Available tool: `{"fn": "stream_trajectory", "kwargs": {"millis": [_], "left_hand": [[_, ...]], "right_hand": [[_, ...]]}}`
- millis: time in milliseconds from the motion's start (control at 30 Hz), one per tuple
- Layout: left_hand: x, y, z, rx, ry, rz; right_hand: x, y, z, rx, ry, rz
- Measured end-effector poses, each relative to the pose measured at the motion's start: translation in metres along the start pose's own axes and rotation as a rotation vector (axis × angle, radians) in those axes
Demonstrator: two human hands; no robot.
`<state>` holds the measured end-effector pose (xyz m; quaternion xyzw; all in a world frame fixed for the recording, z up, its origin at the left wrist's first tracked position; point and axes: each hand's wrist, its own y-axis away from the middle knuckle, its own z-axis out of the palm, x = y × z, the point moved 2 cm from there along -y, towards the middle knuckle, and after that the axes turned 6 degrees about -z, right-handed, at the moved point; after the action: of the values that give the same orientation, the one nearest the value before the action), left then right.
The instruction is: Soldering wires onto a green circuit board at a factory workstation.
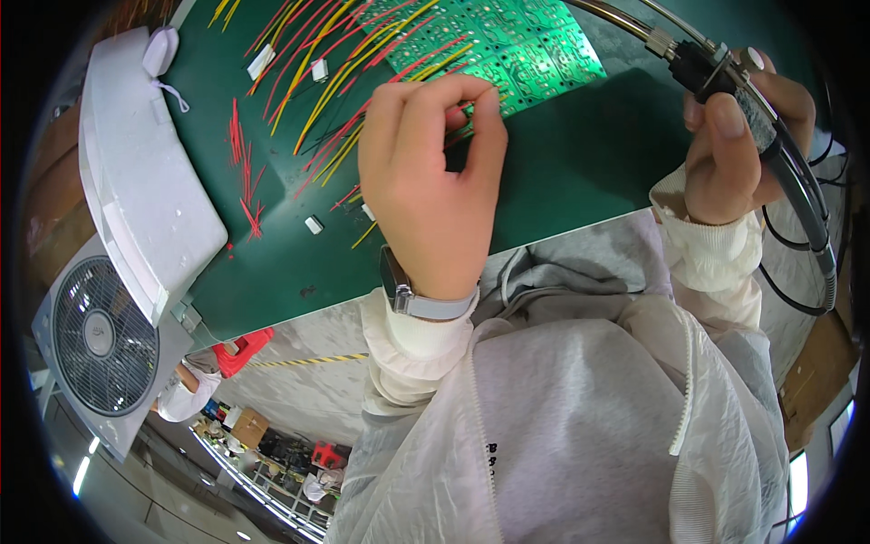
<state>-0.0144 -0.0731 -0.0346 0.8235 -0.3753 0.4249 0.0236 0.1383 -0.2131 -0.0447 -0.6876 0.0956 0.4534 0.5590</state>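
Observation:
My left hand point(433, 172), with a grey watch point(426, 304) at its wrist, is closed in a pinch at the near edge of the lit green circuit board panel point(535, 45). Bits of red wire show in the gap between thumb and forefinger; the fingertips partly hide the wire they pinch. Many red and yellow wires point(331, 100) fan out from the board toward the left. To the right, my right hand point(739, 145) grips a soldering iron point(702, 68) by its black handle. Its metal tubes reach up past the top edge, so the tip is out of view.
Short red wire pieces point(243, 172) and small white blocks point(314, 224) lie on the green table mat point(580, 163). A white case point(145, 172) and a box fan point(104, 335) stand at left. Black cables point(797, 240) hang at right. Another person's arm point(181, 385) shows beyond the table.

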Motion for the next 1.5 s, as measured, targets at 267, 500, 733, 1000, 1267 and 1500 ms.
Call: {"fn": "stream_trajectory", "kwargs": {"millis": [267,500,733,1000,1267,1500], "left_hand": [[0.005,0.011,-0.019,0.06,-0.137,0.099],[-0.063,-0.011,-0.116,0.123,-0.562,-0.263],[-0.098,-0.018,-0.121,0.06,-0.47,-0.23],[-0.022,-0.073,-0.069,0.139,-0.161,0.138],[-0.013,-0.119,0.002,-0.048,-0.271,0.263],[-0.032,-0.111,0.007,0.038,-0.141,0.3]], "right_hand": [[-0.003,0.0,0.002,0.026,0.039,0.104],[-0.004,-0.003,0.006,0.014,0.144,0.096],[-0.007,-0.014,0.016,0.01,0.081,0.14],[0.024,-0.071,0.031,-0.108,0.058,0.337],[0.051,-0.064,0.056,0.012,-0.054,0.217],[0.055,-0.058,0.05,-0.055,0.057,0.228]]}}
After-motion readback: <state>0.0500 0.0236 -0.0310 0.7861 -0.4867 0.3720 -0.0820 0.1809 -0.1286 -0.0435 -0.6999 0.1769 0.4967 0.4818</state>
